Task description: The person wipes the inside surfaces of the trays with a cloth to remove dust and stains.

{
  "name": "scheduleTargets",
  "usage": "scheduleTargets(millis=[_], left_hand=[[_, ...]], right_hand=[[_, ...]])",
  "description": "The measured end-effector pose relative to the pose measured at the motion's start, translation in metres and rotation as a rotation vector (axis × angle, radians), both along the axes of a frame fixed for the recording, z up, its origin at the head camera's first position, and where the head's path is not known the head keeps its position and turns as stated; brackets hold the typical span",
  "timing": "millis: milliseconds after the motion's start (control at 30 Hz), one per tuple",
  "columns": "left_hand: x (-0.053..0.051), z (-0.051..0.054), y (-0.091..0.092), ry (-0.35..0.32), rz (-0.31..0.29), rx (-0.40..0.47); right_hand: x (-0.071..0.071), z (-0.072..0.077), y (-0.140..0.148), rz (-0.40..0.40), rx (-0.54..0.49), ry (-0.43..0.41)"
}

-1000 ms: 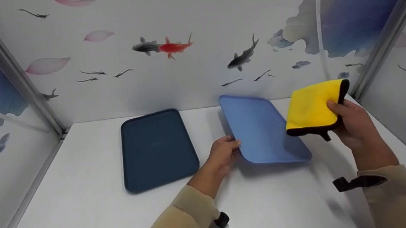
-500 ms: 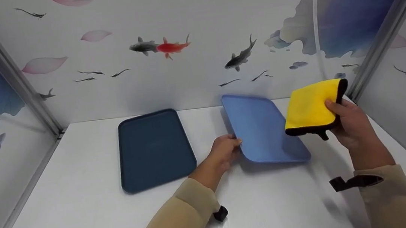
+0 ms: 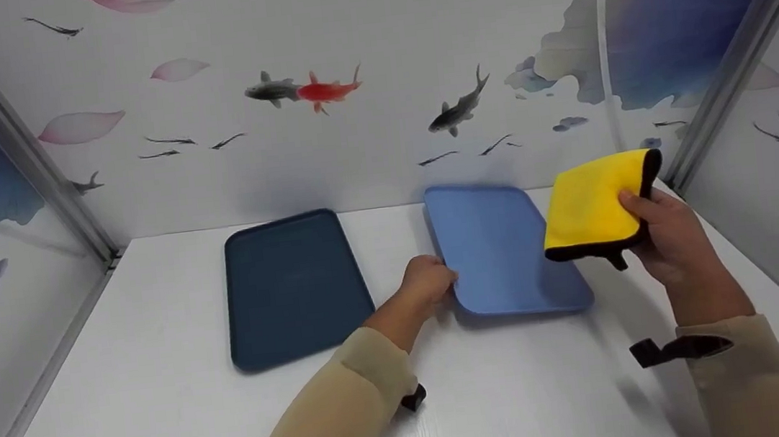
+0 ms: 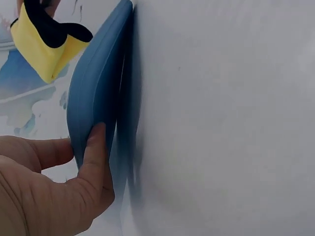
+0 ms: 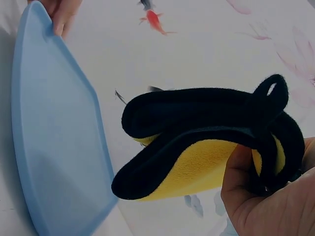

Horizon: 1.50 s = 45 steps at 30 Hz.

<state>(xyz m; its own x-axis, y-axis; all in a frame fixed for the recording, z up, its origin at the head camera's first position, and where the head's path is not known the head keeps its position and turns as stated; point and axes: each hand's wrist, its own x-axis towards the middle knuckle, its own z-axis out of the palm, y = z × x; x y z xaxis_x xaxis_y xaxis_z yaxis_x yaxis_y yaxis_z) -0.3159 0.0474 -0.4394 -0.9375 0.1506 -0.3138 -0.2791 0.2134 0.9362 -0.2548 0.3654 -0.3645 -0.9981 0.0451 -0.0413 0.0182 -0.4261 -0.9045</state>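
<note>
My left hand (image 3: 427,283) pinches the left edge of a light blue tray (image 3: 501,250), thumb on one side and fingers on the other in the left wrist view. That left edge is a little above the table, so the tray tilts slightly. My right hand (image 3: 674,236) grips a folded yellow cloth (image 3: 594,204) with black trim, held in the air over the tray's right side. In the right wrist view the cloth's folded layers and a small black loop (image 5: 273,91) show. To the left, a dark blue tray (image 3: 296,290) lies flat.
The white table (image 3: 164,416) meets a back wall (image 3: 369,163) printed with fish and petals. Side walls with metal posts (image 3: 41,139) close it in at left and right. Black camera mounts sit at both wrists.
The light blue tray's left edge has come down in my left hand, so the tray lies flatter. The cloth stays in my right hand, nearly still.
</note>
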Motion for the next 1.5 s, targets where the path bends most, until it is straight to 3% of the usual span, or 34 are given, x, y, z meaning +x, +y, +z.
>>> scheduleTargets(millis=[133,333,667,833,1100,1267,1500], left_hand=[[-0.004,0.002,-0.002,0.048,-0.004,-0.16],[-0.004,0.001,-0.002,0.057,-0.055,-0.35],[-0.004,0.006,-0.002,0.125,-0.09,-0.482],[-0.008,0.003,-0.002,0.175,-0.114,-0.558],[-0.014,-0.002,-0.002,0.115,-0.063,-0.505],[-0.012,0.001,-0.005,0.095,-0.07,-0.498],[-0.007,0.012,-0.021,0.058,-0.015,-0.334]], right_hand=[[0.0,0.0,-0.001,-0.007,0.018,-0.006],[-0.001,-0.001,-0.002,-0.009,0.028,-0.012],[0.001,0.0,-0.004,-0.016,0.033,-0.007],[0.001,0.001,-0.005,-0.021,0.053,-0.014],[0.001,0.002,-0.008,-0.012,0.055,0.0],[0.001,0.001,-0.01,-0.001,0.085,-0.006],[0.001,-0.001,-0.009,-0.001,0.089,-0.007]])
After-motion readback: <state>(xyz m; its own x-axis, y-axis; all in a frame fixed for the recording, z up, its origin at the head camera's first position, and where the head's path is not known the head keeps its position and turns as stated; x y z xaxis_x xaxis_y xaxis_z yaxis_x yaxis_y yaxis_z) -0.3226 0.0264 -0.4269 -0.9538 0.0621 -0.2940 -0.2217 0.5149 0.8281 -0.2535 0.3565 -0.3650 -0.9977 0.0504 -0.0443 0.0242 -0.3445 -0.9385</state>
